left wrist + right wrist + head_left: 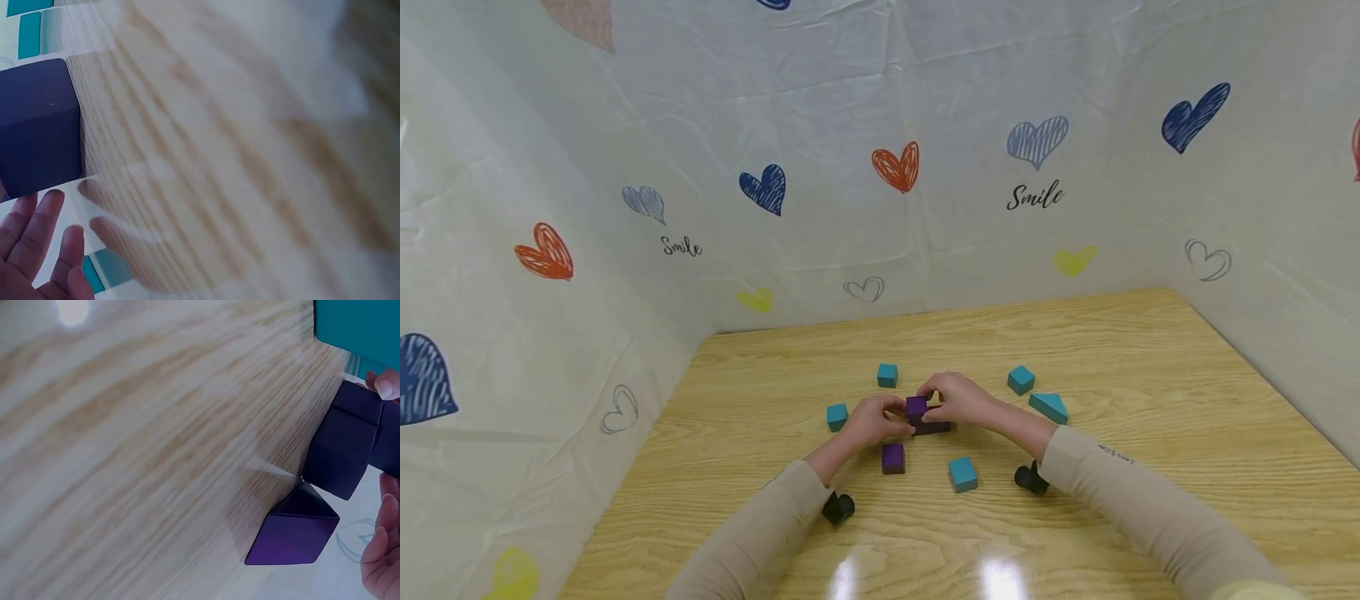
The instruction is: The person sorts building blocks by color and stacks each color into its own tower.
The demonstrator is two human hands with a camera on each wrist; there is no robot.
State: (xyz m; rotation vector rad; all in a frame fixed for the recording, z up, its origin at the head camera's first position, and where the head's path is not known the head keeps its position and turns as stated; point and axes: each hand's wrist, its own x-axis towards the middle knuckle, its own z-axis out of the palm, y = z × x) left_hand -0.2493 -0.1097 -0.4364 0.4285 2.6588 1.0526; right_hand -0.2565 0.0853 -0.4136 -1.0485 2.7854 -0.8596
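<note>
Seat the top cube square, and let the other hand only steady

Nearest on the tabletop [745,358] sits a near teal cube [962,474], with a loose purple cube [892,458] a little farther off to the left. Both lie just in front of the working spot, so the forearms do best kept high enough to clear them.

Beyond these, the left hand [871,422] comes in from the left, fingers loosely parted, their tips at the side of the stack; how firmly they press, I cannot tell. A light touch there should be enough to stop the lower part sliding. The right hand [958,400] pinches the top purple cube [916,407] between thumb and fingertips. That cube is over the dark purple base [340,447], between the two hands; whether its full weight rests there is hard to judge. It would pay to line up the edges, press straight down, then part the fingers evenly so that neither side drags it. Watch the purple piece [290,537] at the foot of the base, touching or just beside it: a low knuckle could nudge it.

Farther out, a left teal cube [837,417], a teal triangle [1049,407], a right teal cube [1021,380] and a far teal cube [887,375] stand apart from the stack, before the heart-printed sheet [820,125]
</note>
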